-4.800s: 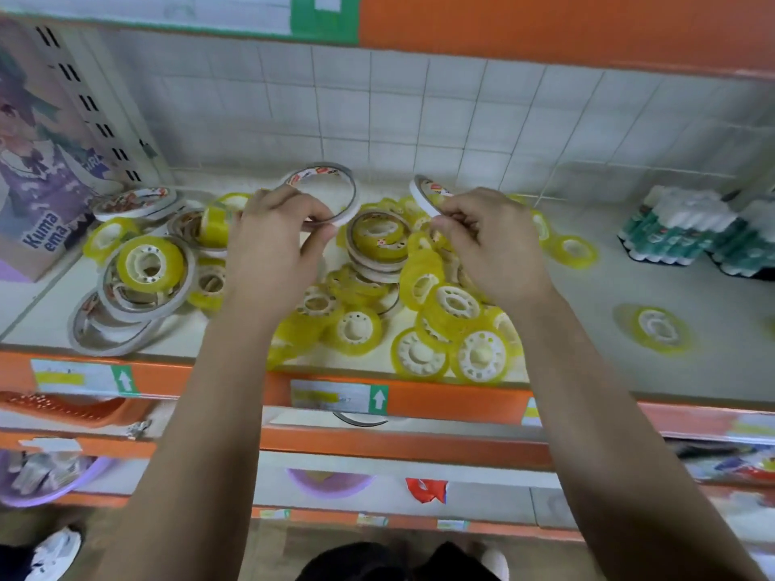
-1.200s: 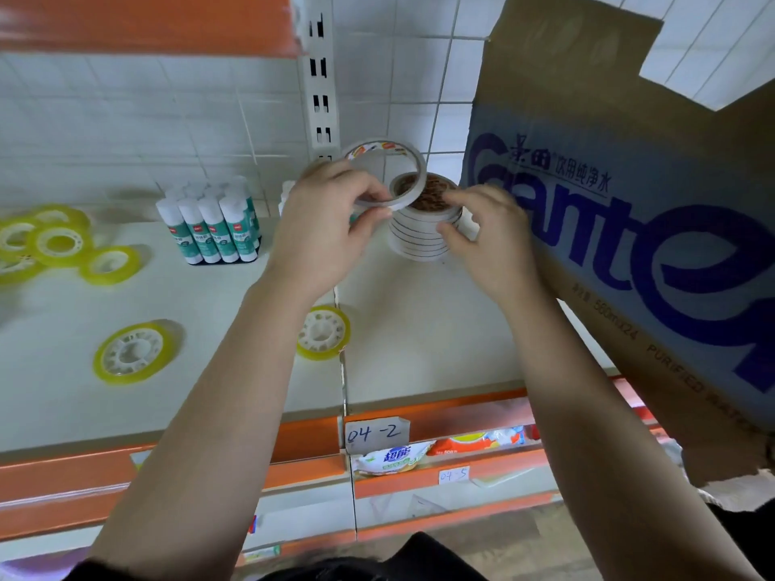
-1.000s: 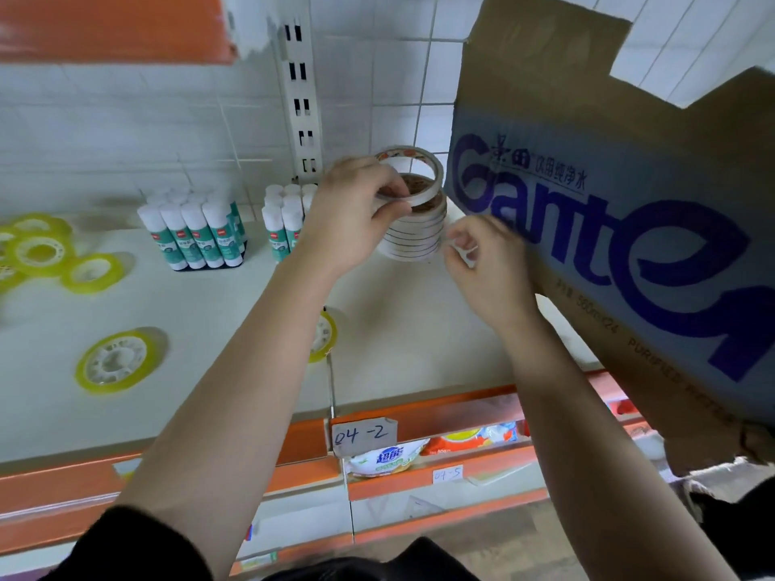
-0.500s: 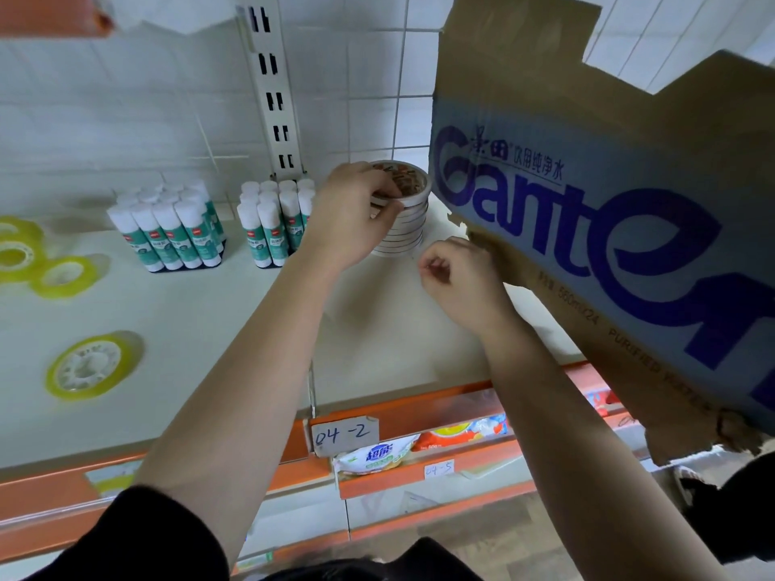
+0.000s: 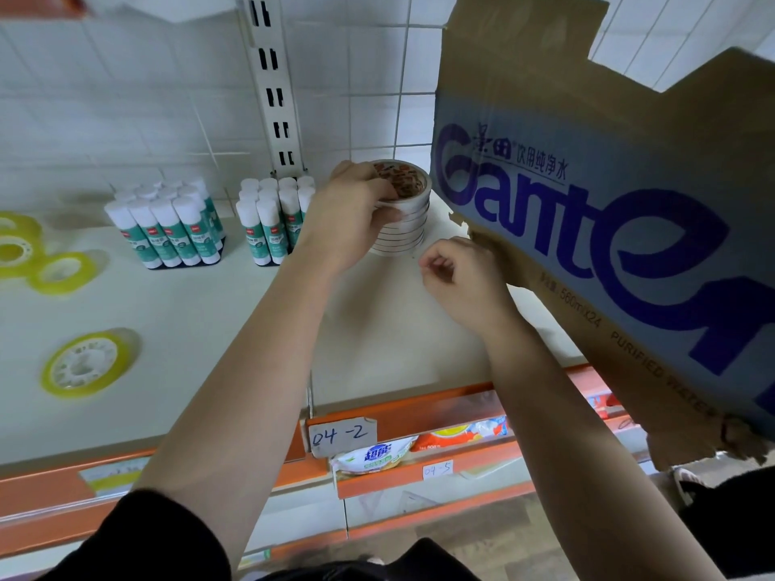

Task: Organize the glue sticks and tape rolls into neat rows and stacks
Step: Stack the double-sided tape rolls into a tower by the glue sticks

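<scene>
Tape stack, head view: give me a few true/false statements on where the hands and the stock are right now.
1. The left hand grips the top roll of the stack. True.
2. The right hand holds a tape roll. False: its fingers are curled with no roll in them, and it is apart from the stack.
3. Glue sticks stand upright in two blocks to the left of the stack. True.
4. The cardboard stands to the left of the stack. False: it stands to the right.
5. A yellow roll lies flat on the shelf, front left. True.
</scene>
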Demonstrator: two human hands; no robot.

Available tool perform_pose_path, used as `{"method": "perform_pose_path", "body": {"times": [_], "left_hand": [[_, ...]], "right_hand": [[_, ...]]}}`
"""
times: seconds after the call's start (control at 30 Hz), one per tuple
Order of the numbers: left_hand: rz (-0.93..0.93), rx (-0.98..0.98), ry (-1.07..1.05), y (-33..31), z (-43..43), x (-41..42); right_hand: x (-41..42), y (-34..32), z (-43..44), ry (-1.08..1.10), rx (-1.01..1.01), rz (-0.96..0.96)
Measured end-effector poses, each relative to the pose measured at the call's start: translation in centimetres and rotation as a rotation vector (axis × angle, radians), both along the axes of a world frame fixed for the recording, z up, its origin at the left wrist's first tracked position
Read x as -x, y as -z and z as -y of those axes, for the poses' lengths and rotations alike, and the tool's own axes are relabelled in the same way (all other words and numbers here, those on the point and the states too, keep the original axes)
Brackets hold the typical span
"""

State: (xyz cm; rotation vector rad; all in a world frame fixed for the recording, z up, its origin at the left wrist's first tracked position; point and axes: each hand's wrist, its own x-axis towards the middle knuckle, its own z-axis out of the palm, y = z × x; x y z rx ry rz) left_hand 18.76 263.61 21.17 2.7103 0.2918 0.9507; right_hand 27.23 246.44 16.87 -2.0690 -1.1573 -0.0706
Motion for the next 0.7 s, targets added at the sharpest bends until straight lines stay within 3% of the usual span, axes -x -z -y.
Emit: {"method": "perform_pose_path", "body": {"times": [0.23, 0.7], "left_hand": [[-0.141, -0.035, -0.053, -0.95, 0.5, -0.45], [-0.029, 0.114, -0.019, -0.16, 0.27, -0.49]], "right_hand": [[-0.12, 0.14, -0.03, 0.008, 0.006, -0.013], [-0.19, 0.09, 0.06, 0.008, 0.02, -0.04]]}}
